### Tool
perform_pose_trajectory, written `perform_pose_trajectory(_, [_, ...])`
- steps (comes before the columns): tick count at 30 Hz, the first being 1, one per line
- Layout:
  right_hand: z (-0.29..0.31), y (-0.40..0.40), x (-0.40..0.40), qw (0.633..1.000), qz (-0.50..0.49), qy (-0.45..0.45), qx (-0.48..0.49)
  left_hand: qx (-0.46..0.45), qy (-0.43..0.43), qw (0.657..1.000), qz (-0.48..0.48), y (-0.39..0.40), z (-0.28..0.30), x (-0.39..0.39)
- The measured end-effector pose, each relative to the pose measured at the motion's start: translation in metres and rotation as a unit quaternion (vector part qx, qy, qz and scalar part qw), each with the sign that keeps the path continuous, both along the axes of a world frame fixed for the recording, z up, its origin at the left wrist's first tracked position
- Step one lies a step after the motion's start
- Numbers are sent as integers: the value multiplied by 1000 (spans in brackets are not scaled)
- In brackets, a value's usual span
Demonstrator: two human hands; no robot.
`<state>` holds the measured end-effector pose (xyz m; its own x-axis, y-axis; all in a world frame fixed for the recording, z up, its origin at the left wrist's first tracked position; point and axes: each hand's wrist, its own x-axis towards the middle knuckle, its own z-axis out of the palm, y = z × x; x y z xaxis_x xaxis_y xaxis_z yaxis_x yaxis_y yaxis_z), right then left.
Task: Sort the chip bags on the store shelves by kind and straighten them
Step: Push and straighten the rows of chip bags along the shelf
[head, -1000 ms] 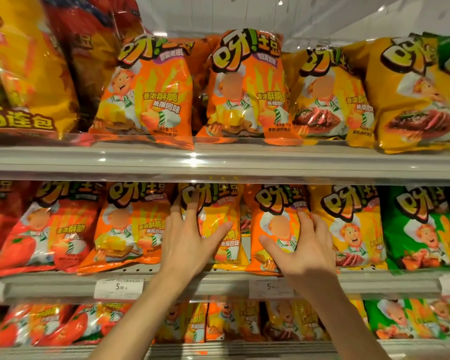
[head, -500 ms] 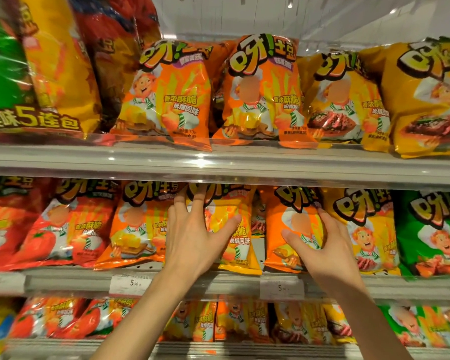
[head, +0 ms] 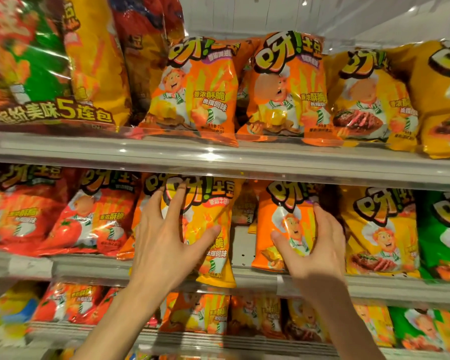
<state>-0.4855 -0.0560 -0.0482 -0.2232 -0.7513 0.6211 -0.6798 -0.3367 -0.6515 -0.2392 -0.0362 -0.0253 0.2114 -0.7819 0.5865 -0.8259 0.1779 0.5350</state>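
Note:
On the middle shelf (head: 244,276) my left hand (head: 164,240) lies spread on the front of a yellow-orange chip bag (head: 213,224), fingers straight and thumb stretched to the right. That bag's bottom corner hangs over the shelf lip. To its right my right hand (head: 315,245) grips an orange chip bag (head: 281,219), thumb on the front and fingers curled round its right edge. A narrow gap (head: 242,245) separates the two bags, with more bags behind it.
Red tomato bags (head: 94,219) stand left of my hands; a yellow steak bag (head: 379,229) and a green bag (head: 442,235) stand to the right. The upper shelf (head: 218,157) holds a multipack (head: 50,74), orange bags (head: 200,92) and yellow bags (head: 369,100). The bottom shelf holds several mixed bags.
The yellow-orange bag under my left hand has slid forward so that its bottom overhangs the shelf lip. My right hand's fingers have wrapped round the orange bag's right edge.

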Motion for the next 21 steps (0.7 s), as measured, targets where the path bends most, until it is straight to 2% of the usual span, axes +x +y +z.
perform_pose_trajectory(2, [-11, -5, 19, 997, -29, 33, -59, -6, -2, 1000, 9, 5, -1, 11])
perform_pose_trajectory(4, [-16, -10, 39, 995, -41, 45, -77, -15, 1, 1000, 15, 10, -2, 24])
perform_pose_trajectory(15, [-29, -36, 128, 993, -83, 84, 11, -37, 34, 998, 38, 29, -11, 72])
perform_pose_trajectory(21, [-30, -34, 131, 992, -43, 100, 60, -38, 42, 998, 21, 30, -9, 76])
